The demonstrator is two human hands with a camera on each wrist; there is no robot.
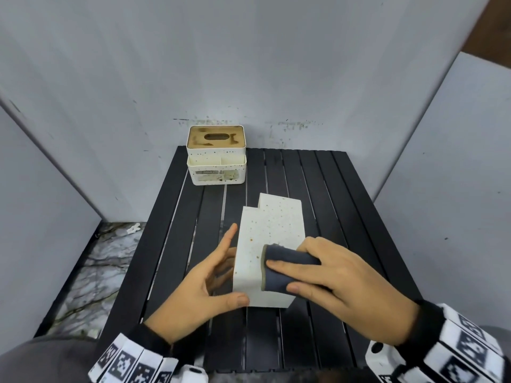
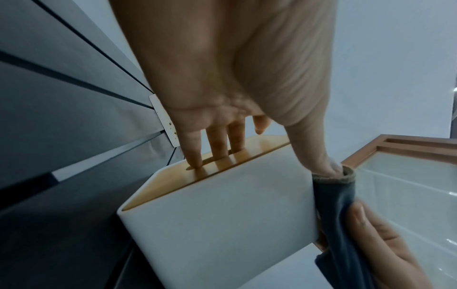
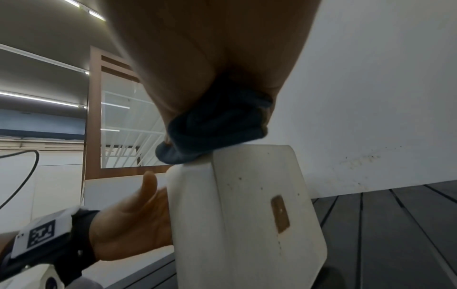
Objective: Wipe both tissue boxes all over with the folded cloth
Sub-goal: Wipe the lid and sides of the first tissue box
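Note:
One white speckled tissue box (image 1: 269,230) lies tipped on its side in the middle of the black slatted table (image 1: 345,217). My left hand (image 1: 218,272) steadies it: straight fingers (image 2: 217,144) press flat on its wooden lid (image 2: 262,145), while the thumb lies along the near white face (image 2: 222,215). My right hand (image 1: 340,286) grips the folded dark blue cloth (image 1: 287,269) and presses it on the box's upward face near the front edge. From the right wrist, the cloth (image 3: 217,129) sits on the box's top corner (image 3: 247,215). The second tissue box (image 1: 216,156) stands upright at the table's far left.
Grey partition walls close in the table at the back and on both sides. A marbled floor (image 1: 96,272) shows beyond the table's left edge. Bare slats lie to the right of the tipped box and between the two boxes.

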